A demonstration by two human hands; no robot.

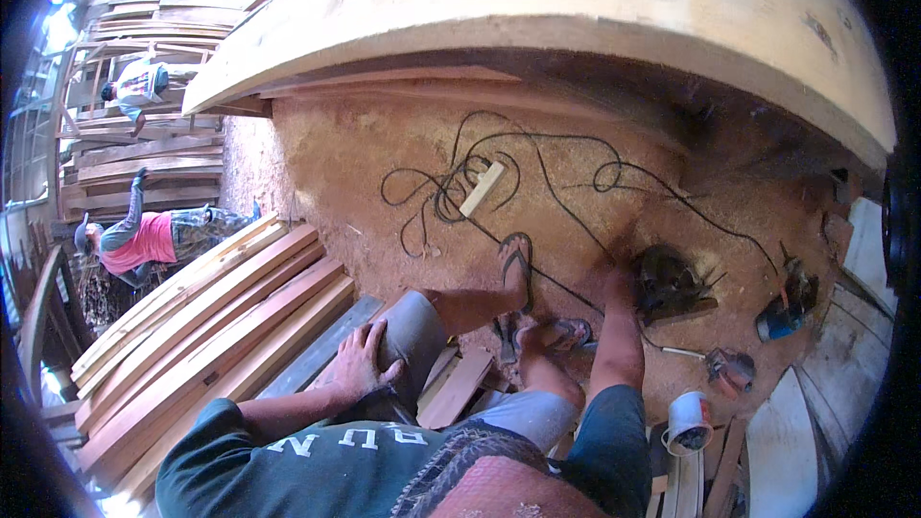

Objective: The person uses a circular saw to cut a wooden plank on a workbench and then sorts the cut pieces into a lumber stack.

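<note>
My left hand (363,361) lies on my left knee, fingers spread over the grey shorts, holding nothing. My right arm reaches forward and down to the sawdust-covered ground. My right hand (624,259) is dim and blurred beside a dark power tool (670,280); whether its fingers grip the tool cannot be made out. A black cable (537,137) lies in loose coils ahead of me. A short pale wood block (482,189) rests across the coils. My feet in flip-flops (518,264) stand just short of the cable.
A huge curved timber (537,34) spans the far side. Stacked planks (211,355) lie left. On the right are a blue-and-black tool (787,307), a small dusty tool (731,370), a white bucket (689,417) and boards (782,432). Two people (139,240) are at far left.
</note>
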